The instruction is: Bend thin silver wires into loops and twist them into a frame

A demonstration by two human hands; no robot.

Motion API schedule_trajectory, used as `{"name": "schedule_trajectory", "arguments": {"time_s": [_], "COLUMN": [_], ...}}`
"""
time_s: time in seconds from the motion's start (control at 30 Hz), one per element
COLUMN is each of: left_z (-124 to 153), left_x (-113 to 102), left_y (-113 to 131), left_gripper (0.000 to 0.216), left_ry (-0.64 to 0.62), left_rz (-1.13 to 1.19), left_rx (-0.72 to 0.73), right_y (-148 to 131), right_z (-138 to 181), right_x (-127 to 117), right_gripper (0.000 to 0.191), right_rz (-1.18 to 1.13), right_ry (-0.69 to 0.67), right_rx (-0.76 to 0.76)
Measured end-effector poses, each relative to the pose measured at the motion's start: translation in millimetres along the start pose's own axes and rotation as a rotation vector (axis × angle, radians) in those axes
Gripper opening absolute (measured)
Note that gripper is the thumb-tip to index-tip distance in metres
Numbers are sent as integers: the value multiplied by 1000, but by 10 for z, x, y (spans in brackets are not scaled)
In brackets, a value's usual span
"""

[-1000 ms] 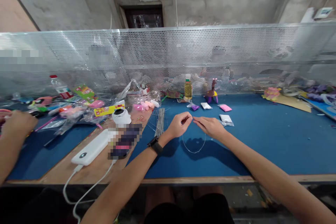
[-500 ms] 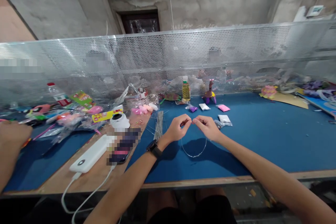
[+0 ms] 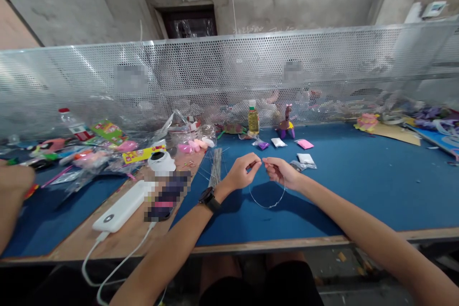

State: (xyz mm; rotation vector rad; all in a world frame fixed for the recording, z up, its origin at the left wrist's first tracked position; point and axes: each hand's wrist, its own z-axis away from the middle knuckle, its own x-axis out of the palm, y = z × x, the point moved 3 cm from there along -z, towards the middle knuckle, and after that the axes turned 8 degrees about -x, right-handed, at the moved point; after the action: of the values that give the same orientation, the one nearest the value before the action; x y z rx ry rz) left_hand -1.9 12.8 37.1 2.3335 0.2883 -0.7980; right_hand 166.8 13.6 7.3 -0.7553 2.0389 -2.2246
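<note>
Above the blue table mat (image 3: pixel 358 186), a thin wire (image 3: pixel 269 207) bends into a round loop below my hands. My left hand (image 3: pixel 245 170), with a black watch on its wrist, pinches one end of the wire between thumb and fingertips. Close against it, my right hand (image 3: pixel 281 172) pinches the other end, fingers curled. The exact meeting of the wire ends is too small to make out. Beside my left wrist lies a bundle of straight wires (image 3: pixel 215 167). Behind my right hand are a white packet (image 3: pixel 306 160) and a pink packet (image 3: pixel 304 144).
A phone (image 3: pixel 168 197) and a white power bank (image 3: pixel 122 208) with cables lie on the left. A bottle of yellow liquid (image 3: pixel 253 120) and a purple-brown figure (image 3: pixel 287 124) stand before the perforated metal screen (image 3: pixel 201 67). Another person's hand (image 3: pixel 14 184) shows at far left.
My right hand has turned slightly, its fingers now more curled into view. The wire loop has shifted a little to the right. The camera view has tilted down slightly.
</note>
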Motion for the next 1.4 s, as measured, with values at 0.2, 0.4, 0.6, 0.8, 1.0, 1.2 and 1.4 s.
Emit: {"name": "schedule_trajectory", "arguments": {"time_s": [0.2, 0.4, 0.6, 0.8, 1.0, 1.2, 1.4], "left_z": [8, -11, -16, -27, -20, -15, -10], "left_x": [26, -3, -1, -28, -13, 19, 37], "left_y": [-8, -48, -54, -66, -108, -127, -108], "left_gripper": [29, 29, 29, 28, 26, 25, 25], "left_ry": [-54, 21, 22, 44, 27, 1, -43], "left_rz": [-22, -13, 93, 39, -24, -50, -38], "left_rx": [2, -115, -232, -189, -141, -111, -105], "right_y": [15, -3, -13, -28, -72, -104, -114], "right_z": [1, 25, 68, 63, 67, 65, 39], "right_x": [-4, 54, -12, -36, -13, -11, -49], "right_gripper": [36, 43, 34, 33, 31, 31, 33], "right_rz": [-25, 421, 860, 1040, 1127, 1138, 970], "right_ry": [-75, 87, 218, 152, 118, 94, 55], "right_rx": [70, -344, -678, -805, -847, -736, -615]}}
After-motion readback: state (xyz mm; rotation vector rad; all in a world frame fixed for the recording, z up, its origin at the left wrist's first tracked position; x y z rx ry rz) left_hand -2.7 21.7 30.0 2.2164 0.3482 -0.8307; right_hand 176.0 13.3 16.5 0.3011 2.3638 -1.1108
